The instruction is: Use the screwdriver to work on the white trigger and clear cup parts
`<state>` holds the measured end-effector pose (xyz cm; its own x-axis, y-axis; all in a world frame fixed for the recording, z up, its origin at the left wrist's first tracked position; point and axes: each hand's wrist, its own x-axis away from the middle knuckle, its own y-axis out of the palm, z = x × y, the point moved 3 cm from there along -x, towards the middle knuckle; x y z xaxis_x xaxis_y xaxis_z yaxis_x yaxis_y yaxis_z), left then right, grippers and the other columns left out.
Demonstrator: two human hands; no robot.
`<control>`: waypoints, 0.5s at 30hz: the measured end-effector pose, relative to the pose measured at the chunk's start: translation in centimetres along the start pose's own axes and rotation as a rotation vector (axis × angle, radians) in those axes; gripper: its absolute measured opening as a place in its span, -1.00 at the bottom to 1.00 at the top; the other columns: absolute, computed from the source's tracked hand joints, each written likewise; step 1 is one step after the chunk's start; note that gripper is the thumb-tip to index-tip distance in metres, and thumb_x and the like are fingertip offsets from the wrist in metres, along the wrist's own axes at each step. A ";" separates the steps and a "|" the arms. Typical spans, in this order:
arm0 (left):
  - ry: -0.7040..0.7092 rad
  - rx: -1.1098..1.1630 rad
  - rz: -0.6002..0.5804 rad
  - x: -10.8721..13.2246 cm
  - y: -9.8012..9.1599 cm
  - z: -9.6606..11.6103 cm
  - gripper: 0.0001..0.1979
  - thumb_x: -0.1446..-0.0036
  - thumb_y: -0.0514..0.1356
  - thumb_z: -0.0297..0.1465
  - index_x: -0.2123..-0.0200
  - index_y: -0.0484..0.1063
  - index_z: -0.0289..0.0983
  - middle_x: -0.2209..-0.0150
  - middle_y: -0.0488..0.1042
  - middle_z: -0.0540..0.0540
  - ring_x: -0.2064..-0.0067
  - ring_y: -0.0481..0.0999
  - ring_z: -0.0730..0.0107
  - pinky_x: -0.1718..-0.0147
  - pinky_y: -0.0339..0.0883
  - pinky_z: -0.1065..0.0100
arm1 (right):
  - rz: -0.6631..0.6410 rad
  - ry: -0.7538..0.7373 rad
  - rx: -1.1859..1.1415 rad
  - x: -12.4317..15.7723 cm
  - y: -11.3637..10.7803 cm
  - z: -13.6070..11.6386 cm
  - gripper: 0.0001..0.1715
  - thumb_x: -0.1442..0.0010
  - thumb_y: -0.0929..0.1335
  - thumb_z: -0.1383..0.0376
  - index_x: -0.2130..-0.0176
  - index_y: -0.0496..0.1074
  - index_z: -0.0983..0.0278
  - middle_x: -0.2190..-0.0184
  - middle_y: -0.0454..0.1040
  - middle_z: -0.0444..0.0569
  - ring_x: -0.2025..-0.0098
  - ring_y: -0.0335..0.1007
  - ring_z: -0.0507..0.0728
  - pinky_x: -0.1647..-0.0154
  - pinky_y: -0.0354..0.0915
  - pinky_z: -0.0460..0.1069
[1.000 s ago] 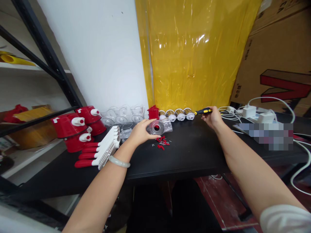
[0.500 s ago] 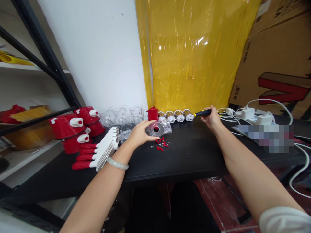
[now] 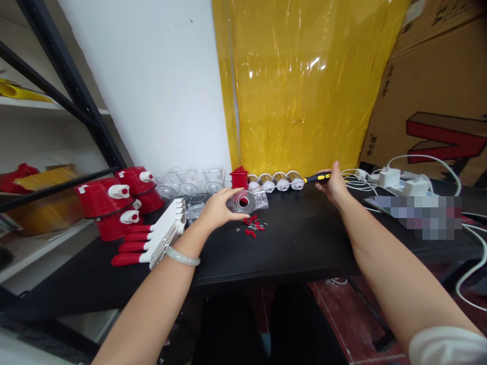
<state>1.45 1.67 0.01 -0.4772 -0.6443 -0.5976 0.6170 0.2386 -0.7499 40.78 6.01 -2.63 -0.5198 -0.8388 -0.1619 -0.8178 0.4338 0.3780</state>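
Observation:
My left hand (image 3: pixel 222 209) is wrapped around a clear plastic housing (image 3: pixel 255 199) with a round opening, held a little above the black table. In my right hand (image 3: pixel 332 183) is a screwdriver (image 3: pixel 318 177) with a black and yellow handle, lying level. Its long shaft points left and reaches the clear housing; the tip is too fine to make out. Below the housing lie small red plastic parts (image 3: pixel 251 233) and loose screws (image 3: pixel 238 230). Behind it stand a red hopper-like part (image 3: pixel 239 178) and a row of several motors (image 3: pixel 281 181).
Red tubs with white spouts (image 3: pixel 105 197) are stacked at the left, beside white pieces with red handles (image 3: pixel 152 246). Clear plastic parts (image 3: pixel 189 177) line the wall. White chargers and cables (image 3: pixel 390 177) lie at the right on the black table (image 3: pixel 289 253).
My right hand has turned slightly around the screwdriver handle, with the thumb now pointing up more. The left hand and the housing have barely moved.

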 end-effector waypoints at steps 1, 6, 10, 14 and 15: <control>-0.001 0.001 0.000 0.0 0.0 0.0 -0.19 0.14 0.53 -0.12 -0.20 0.46 -0.18 -0.05 0.56 -0.20 -0.07 0.54 0.02 -0.10 0.39 0.01 | 0.027 -0.030 0.045 -0.1 -0.1 0.1 -0.50 -0.25 0.33 -0.12 0.45 0.30 0.20 0.74 0.20 -0.21 0.75 0.10 -0.01 0.76 0.06 -0.11; -0.004 0.008 -0.003 0.0 -0.1 0.0 -0.18 0.15 0.53 -0.14 -0.21 0.47 -0.19 -0.04 0.55 -0.21 -0.06 0.53 0.04 -0.10 0.38 0.02 | -0.019 -0.044 -0.029 0.0 0.2 0.4 -0.72 -0.23 0.37 0.17 0.45 0.28 0.21 0.73 0.16 -0.27 0.75 -0.01 -0.06 0.74 0.06 -0.15; -0.005 0.012 -0.011 0.0 0.0 0.1 -0.18 0.15 0.53 -0.13 -0.21 0.46 -0.16 -0.04 0.55 -0.20 -0.06 0.54 0.04 -0.10 0.38 0.02 | -0.075 0.025 -0.161 0.0 0.2 0.2 -0.71 -0.27 0.30 0.09 0.39 0.32 0.21 0.62 0.33 -0.19 0.68 0.20 -0.02 0.69 0.21 -0.11; -0.001 0.013 -0.008 0.0 0.0 0.0 -0.18 0.15 0.53 -0.12 -0.21 0.46 -0.17 -0.03 0.55 -0.19 -0.05 0.54 0.05 -0.10 0.38 0.01 | -0.036 -0.020 -0.021 -0.3 -0.1 0.4 -0.52 -0.25 0.30 -0.13 0.42 0.28 0.18 0.72 0.18 -0.24 0.75 0.05 -0.01 0.75 0.11 -0.10; 0.005 0.012 -0.006 0.0 0.0 0.0 -0.18 0.15 0.53 -0.13 -0.20 0.47 -0.18 -0.02 0.55 -0.19 -0.04 0.54 0.05 -0.10 0.38 0.02 | -0.025 -0.047 0.014 -0.3 -0.1 0.4 -0.54 -0.23 0.34 -0.11 0.43 0.26 0.18 0.75 0.12 -0.27 0.76 -0.02 -0.02 0.77 0.07 -0.11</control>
<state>1.47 1.69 0.04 -0.4837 -0.6423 -0.5945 0.6218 0.2258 -0.7499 40.96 6.36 -3.01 -0.5101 -0.8331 -0.2138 -0.8338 0.4180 0.3606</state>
